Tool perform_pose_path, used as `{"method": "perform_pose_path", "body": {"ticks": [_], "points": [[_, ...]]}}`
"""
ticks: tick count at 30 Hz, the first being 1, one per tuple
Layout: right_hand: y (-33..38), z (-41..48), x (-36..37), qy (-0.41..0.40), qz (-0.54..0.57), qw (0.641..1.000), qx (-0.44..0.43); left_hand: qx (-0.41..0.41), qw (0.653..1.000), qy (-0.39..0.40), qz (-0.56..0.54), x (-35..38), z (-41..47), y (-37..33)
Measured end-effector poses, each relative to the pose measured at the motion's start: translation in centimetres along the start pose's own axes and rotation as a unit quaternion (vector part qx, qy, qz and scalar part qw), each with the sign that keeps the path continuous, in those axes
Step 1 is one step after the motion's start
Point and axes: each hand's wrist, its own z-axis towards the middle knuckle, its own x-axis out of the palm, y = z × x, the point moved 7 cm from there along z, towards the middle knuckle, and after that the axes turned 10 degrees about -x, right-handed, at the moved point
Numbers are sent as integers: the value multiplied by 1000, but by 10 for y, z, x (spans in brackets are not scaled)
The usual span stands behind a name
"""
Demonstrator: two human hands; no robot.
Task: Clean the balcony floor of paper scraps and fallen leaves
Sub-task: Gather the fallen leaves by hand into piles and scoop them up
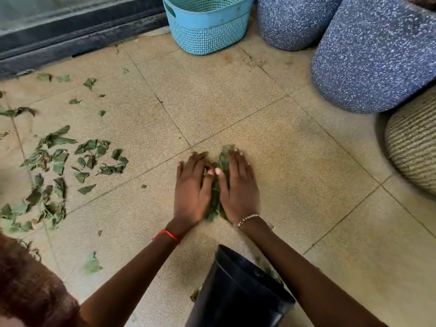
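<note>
This was a home balcony. Beige floor tiles (pixel 236 95) ran up to a dark sliding-door track (pixel 70 41). Big speckled blue planters (pixel 377 55), a ribbed woven pot (pixel 415 149) and a turquoise plastic basket (pixel 207 22) stood along the edge, and torn green leaves (pixel 54 161) lay scattered on the floor.

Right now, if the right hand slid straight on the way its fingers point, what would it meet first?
Beyond the leaf pile it presses, the right hand would cross bare floor, then probably meet the turquoise basket; depth is unclear.
</note>
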Motion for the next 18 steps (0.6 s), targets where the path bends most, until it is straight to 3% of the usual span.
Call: {"method": "perform_pose_path", "body": {"ticks": [3, 6, 8, 11, 16, 18], "points": [[18, 8, 14, -16, 119, 993, -13, -4, 1000, 6, -28, 3, 0, -2], [30, 13, 19, -77, 272, 959, 14, -94, 980, 4, -178, 0, -4, 2], [32, 16, 20, -112, 349, 930, 38, -149, 950, 6, -276, 2, -5, 3], [33, 20, 30, -123, 482, 862, 99, -183, 878, 6, -442, 5, -3, 3], [41, 20, 38, -157, 571, 792, 148, -217, 806, -28, -550, -10, 0, 8], [49, 21, 36, -169, 583, 780, 150, -248, 774, -45, -580, -17, 0, 14]]}}
